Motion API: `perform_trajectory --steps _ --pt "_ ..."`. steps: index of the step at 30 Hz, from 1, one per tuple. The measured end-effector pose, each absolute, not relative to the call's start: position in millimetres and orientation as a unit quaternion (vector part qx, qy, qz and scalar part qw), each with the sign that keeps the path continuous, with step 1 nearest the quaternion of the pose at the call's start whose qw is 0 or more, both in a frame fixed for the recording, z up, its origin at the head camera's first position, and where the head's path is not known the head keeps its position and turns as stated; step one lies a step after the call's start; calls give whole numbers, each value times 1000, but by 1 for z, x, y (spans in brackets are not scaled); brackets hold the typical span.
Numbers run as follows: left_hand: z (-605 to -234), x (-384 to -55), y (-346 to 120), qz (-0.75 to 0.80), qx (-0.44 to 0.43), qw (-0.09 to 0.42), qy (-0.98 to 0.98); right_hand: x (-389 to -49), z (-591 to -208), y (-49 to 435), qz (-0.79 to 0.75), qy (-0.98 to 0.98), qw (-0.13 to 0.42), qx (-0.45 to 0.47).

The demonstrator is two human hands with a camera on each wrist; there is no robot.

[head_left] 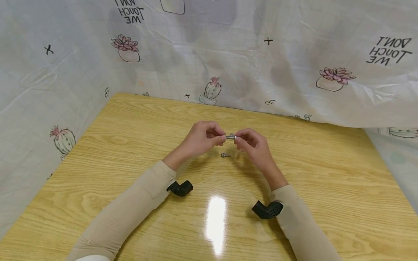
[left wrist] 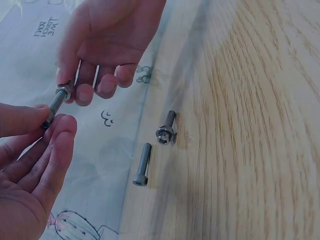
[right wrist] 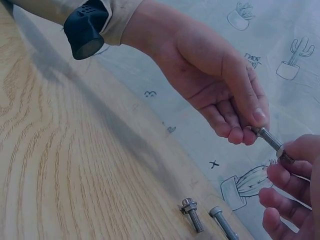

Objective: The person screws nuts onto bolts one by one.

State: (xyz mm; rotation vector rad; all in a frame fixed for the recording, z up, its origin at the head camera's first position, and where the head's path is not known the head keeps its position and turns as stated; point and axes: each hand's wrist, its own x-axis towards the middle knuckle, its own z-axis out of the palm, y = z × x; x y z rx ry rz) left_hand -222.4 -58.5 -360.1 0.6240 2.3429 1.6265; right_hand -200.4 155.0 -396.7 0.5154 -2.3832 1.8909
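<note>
My left hand (head_left: 202, 138) pinches one end of a threaded metal bolt (right wrist: 270, 139) between thumb and fingertips. At the bolt's other end sits a hex nut (left wrist: 63, 90), which my right hand (head_left: 256, 145) grips with thumb and index finger. The bolt is held above the table, roughly level, between both hands; its left end is hidden by fingers. Below on the table lies a bolt with a nut and washer near its head (left wrist: 165, 134). Beside it is a plain socket-head bolt (left wrist: 143, 165).
The wood-grain table (head_left: 137, 119) has a bright glare patch near its front. A pale printed cloth (head_left: 241, 65) hangs behind and at the sides. Black wrist camera mounts (head_left: 180, 188) are worn on both sleeves.
</note>
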Motion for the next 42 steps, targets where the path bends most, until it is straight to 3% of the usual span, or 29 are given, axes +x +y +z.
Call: perform_trajectory --steps 42 --pt "-364 -217 -60 562 226 115 787 -196 -401 152 615 -769 46 170"
